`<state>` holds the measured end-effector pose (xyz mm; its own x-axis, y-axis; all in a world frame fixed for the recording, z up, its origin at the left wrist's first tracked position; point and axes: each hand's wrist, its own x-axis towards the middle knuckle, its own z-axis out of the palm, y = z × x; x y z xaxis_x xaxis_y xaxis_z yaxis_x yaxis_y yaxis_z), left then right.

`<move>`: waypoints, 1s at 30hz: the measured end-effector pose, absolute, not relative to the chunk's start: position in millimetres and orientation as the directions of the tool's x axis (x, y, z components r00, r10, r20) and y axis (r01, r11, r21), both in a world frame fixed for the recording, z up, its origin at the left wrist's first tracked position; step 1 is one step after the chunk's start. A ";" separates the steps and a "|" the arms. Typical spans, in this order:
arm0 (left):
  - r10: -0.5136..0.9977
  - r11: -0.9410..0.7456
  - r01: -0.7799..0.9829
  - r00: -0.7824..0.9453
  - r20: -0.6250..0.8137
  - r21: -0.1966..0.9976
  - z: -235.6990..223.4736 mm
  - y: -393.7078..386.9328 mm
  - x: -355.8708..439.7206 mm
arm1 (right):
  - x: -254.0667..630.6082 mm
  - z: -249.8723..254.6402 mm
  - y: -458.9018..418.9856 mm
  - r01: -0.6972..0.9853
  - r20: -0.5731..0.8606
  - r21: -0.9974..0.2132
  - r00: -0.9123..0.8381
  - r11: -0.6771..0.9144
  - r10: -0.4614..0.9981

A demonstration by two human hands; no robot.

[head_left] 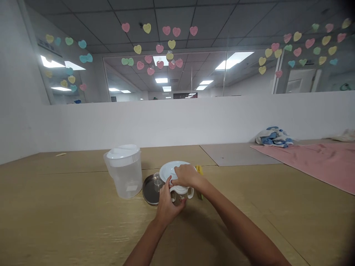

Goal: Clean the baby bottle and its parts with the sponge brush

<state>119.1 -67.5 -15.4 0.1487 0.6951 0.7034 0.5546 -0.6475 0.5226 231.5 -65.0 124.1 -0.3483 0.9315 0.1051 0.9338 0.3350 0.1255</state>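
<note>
A small clear cup point(179, 197) with a white lid point(181, 190) and a white side handle point(191, 193) stands on the table in front of me. My left hand point(167, 206) is wrapped around its left side, the thumb low across the front. From above, my right hand point(186, 175) is closed at the top of the lid, its fingertips partly hidden. Just behind lies a white plate point(166, 170), partly covered by my right hand. A round dark metal tray point(149, 194) with a small clear glass point(157, 179) on it is left of my left hand.
A large translucent pitcher point(126, 177) with a white lid stands left of the tray. Something yellow point(199, 170) shows behind my right wrist. Further right are a pink cloth point(318, 160) and a crumpled blue and white cloth point(273, 136). A white wall point(155, 122) bounds the table's back.
</note>
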 end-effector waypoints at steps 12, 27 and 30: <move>0.673 -0.522 0.673 -0.052 0.738 0.524 -15.4 -27.6 70.0 | 239.5 122.4 -58.7 0.943 0.070 0.096 -0.326 0.319 0.943; 0.788 -0.250 0.924 0.019 0.615 0.291 -9.1 -28.9 63.9 | 241.6 128.4 -61.8 0.951 0.041 0.056 -0.306 0.303 0.951; 0.794 -0.241 0.880 -0.064 0.604 0.409 -2.9 -33.3 62.3 | 244.1 135.0 -66.4 0.956 -0.011 0.001 -0.292 0.292 0.956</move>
